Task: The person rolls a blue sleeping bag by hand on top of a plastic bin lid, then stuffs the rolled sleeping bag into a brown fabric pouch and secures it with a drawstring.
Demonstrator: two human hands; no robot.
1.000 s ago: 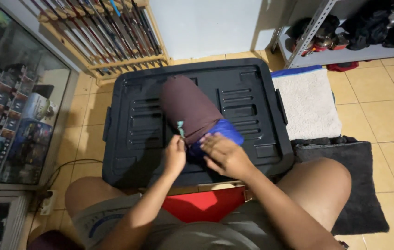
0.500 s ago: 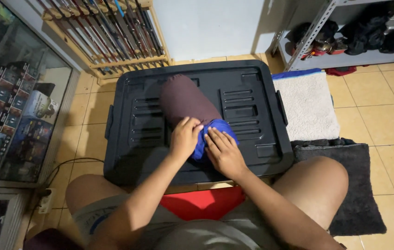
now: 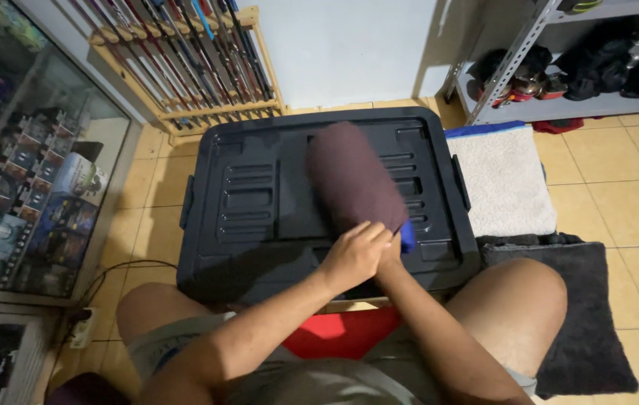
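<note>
A brown stuff sack (image 3: 351, 180) lies on a black bin lid (image 3: 259, 202), its long axis running from the near right end up and away to the left — a bit of blue fabric (image 3: 407, 238) shows at the near end. The left hand (image 3: 355, 256) lies curled over that end, fingers closed on the sack's mouth. The right hand (image 3: 390, 251) is mostly hidden beneath it — I cannot tell its grip
</note>
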